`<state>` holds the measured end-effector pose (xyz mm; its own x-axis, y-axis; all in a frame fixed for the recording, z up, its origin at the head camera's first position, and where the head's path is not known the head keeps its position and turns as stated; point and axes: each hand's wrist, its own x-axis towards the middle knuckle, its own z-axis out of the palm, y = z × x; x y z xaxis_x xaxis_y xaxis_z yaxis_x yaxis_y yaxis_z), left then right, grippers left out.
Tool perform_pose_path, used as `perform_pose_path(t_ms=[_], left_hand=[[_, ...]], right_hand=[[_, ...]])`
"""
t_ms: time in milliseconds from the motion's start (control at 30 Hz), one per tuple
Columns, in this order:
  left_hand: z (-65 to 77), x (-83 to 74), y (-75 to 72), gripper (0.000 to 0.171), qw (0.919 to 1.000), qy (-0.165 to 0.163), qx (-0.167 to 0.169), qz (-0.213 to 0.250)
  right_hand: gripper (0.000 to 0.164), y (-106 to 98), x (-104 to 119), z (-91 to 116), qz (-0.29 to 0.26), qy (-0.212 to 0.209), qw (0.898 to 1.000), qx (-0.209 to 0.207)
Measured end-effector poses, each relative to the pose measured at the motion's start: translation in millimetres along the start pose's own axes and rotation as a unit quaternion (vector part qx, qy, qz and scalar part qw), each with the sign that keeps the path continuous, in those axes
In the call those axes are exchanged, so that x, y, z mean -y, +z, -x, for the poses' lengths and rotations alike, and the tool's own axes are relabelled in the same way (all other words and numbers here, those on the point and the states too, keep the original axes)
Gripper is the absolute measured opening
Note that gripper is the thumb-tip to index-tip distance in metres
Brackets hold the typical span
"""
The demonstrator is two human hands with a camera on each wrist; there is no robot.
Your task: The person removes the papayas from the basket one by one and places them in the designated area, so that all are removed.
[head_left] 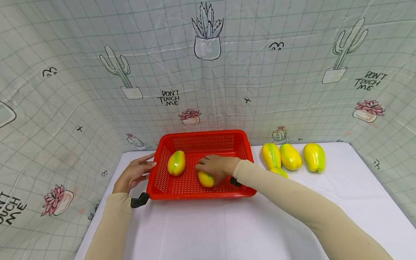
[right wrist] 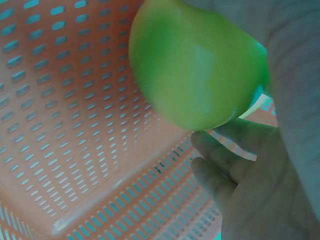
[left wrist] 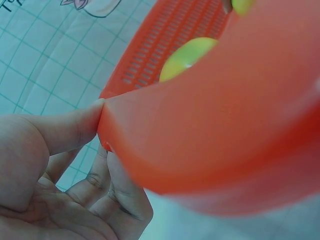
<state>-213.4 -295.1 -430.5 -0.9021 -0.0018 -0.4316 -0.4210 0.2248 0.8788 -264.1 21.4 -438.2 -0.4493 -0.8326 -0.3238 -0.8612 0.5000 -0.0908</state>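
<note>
A red plastic basket [head_left: 201, 196] with slotted walls stands on the table. My left hand [head_left: 134, 175] is at its left side; in the left wrist view the thumb and fingers pinch the basket's rim [left wrist: 106, 125]. Inside the basket, my right hand [head_left: 219, 168] grips a yellow-green papaya [head_left: 206, 180] from above, near the middle of the floor. The right wrist view has this papaya [right wrist: 200, 65] up close, fingertips against its underside and the palm side partly hidden. Another papaya [head_left: 177, 163] lies in the left part of the basket, apart from both hands.
To the right of the basket lie several more papayas [head_left: 290, 157], one partly hidden behind the right sleeve [head_left: 282, 195]. White cloth covers the table [head_left: 195, 231]. A patterned curtain [head_left: 227, 79] hangs close behind the basket and along both sides.
</note>
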Motion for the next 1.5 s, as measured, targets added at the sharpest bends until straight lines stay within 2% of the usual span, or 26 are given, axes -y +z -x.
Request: perform_pose_path(t_ms=[100,333,500,667,900,1033,1200,1500], left_hand=[[-0.1,-0.4,0.5,0.062,1.0000,-0.001,-0.001,-0.001],[-0.6,-0.9,0.2,0.063,1.0000,0.001,0.006,-0.005],[-0.7,-1.3,0.5,0.063,0.9999,0.002,0.007,-0.012],[0.2,-1.7,1.0,0.064,0.9999,-0.001,0.005,-0.013],[3.5,-2.0,0.5,0.064,0.9998,-0.005,0.004,-0.017],[3.8,-0.8,-0.1,0.064,0.9997,-0.009,0.002,-0.021],[4.0,-0.3,0.4,0.064,0.9997,-0.011,0.000,-0.021],[5.2,-0.9,1.2,0.065,0.9997,-0.009,0.003,-0.022]], right_hand=[[0.082,0,-5,3,-0.017,0.006,1.000,0.001],[0.081,1,-14,14,-0.015,0.009,1.000,-0.012],[0.085,-1,-23,28,-0.035,0.005,0.999,-0.036],[0.089,-5,-33,45,-0.050,0.009,0.996,-0.078],[0.090,-18,-41,81,-0.084,0.028,0.984,-0.154],[0.090,-19,-47,100,-0.096,0.036,0.976,-0.193],[0.087,-13,-54,123,-0.108,0.050,0.966,-0.229],[0.087,2,-63,163,-0.092,0.072,0.954,-0.276]])
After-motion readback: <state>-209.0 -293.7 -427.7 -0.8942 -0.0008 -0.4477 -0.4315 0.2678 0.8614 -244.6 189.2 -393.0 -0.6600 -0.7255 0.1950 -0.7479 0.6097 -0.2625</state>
